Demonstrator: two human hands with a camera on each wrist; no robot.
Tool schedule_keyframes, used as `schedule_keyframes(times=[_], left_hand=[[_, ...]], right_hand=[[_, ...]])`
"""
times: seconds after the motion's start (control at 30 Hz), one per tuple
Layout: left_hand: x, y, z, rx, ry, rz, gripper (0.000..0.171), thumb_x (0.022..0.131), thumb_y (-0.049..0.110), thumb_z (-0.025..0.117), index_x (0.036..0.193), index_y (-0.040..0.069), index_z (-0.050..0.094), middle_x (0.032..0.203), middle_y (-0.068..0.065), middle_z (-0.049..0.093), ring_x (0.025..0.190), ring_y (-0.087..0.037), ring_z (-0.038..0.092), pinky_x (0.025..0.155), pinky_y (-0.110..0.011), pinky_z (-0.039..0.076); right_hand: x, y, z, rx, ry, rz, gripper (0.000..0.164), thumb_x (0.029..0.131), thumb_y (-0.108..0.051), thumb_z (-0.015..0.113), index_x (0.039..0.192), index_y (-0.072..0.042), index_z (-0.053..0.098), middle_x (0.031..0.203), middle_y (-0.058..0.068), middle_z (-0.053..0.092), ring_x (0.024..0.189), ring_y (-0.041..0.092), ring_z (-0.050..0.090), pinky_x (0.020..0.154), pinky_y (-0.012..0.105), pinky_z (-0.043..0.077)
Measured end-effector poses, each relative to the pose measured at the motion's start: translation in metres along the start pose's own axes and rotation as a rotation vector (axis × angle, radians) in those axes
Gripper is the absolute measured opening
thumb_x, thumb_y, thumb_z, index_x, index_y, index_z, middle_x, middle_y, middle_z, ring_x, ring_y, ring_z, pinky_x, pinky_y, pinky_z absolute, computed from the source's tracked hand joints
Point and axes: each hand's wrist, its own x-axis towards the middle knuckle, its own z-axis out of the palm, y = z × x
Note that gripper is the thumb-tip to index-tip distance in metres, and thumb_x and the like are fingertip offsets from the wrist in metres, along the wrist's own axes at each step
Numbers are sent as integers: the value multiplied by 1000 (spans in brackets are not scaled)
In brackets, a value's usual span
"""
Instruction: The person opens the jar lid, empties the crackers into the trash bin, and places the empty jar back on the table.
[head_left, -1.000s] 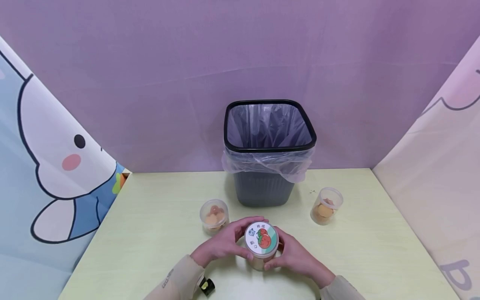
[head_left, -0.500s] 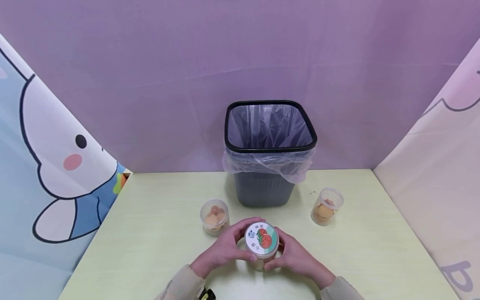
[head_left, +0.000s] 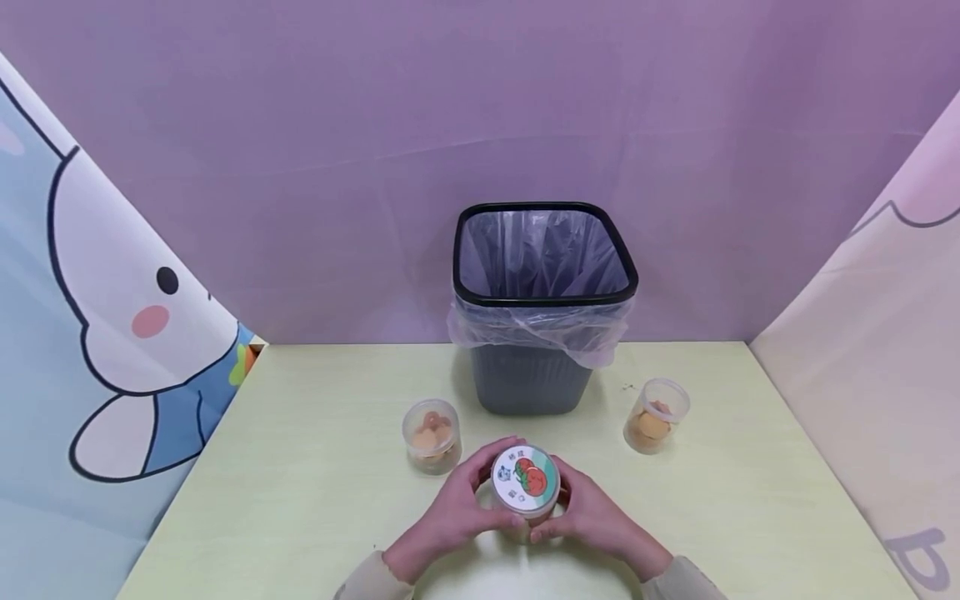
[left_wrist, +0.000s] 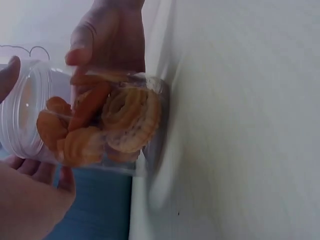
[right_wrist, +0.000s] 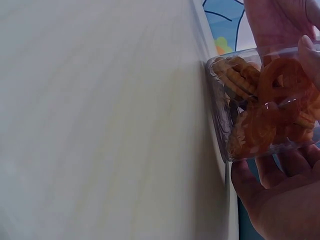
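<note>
A clear round jar [left_wrist: 107,122] stands on the table in front of me, its lid [head_left: 526,479] printed with red fruit on white and green. My left hand [head_left: 465,512] curls round the jar's left side, its thumb at the front just under the lid. From the right, my right hand [head_left: 600,517] grips the same jar, thumb low on the front. Through the wall in both wrist views show brown cookies [right_wrist: 255,132], some ring-shaped. Beyond my left hand is a lidless clear cup [head_left: 432,433] with pale cookies inside.
A grey bin [head_left: 531,379] with a black rim and a clear liner stands at the back middle. To its right front sits another lidless clear cup [head_left: 656,417] holding cookies. A purple cloth wall [head_left: 337,208] rises behind the table [head_left: 300,467].
Both hands stay on the jar. My left forearm has swung slightly right and the left thumb has slid a little along the jar's front. The head view has shifted slightly.
</note>
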Motion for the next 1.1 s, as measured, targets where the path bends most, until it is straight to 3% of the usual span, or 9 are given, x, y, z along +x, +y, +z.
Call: schedule_keyframes(times=[0.27, 0.47, 0.8, 0.93, 1.1], left_hand=[[-4, 4, 9, 68, 89, -29, 86, 73, 15, 90, 147, 27, 47, 142, 8, 54, 128, -18, 50, 110, -42, 34], [-5, 6, 10, 78, 84, -3, 88, 74, 15, 89, 149, 21, 43, 145, 7, 51, 129, -19, 49, 110, -39, 34], [5, 7, -7, 114, -58, 64, 93, 74, 23, 90, 152, 20, 39, 150, 6, 47, 137, -19, 43, 112, -41, 34], [13, 6, -15, 83, -137, 77, 92, 74, 24, 90, 152, 19, 41, 150, 6, 47, 137, -21, 44, 113, -39, 33], [22, 2, -24, 25, -245, 93, 91, 76, 38, 87, 151, 15, 42, 151, -1, 47, 136, -22, 45, 113, -36, 33]], right_hand=[[-2, 1, 0, -5, 12, -23, 87, 69, -19, 92, 144, -16, 47, 134, 1, 57, 121, 24, 53, 101, 26, 43], [-3, 3, 0, -8, 16, -36, 89, 69, -19, 93, 144, -15, 47, 134, 2, 57, 122, 24, 54, 102, 26, 42], [-1, 2, -1, -14, 5, -29, 88, 69, -22, 93, 144, -16, 47, 135, 0, 57, 122, 23, 53, 102, 28, 43], [-1, 3, -1, -17, 9, -22, 87, 69, -21, 93, 144, -16, 47, 134, 0, 57, 122, 23, 53, 101, 27, 42], [-1, 3, 0, -9, 8, -13, 84, 70, -18, 92, 141, -15, 49, 131, 0, 58, 121, 24, 54, 100, 27, 43]])
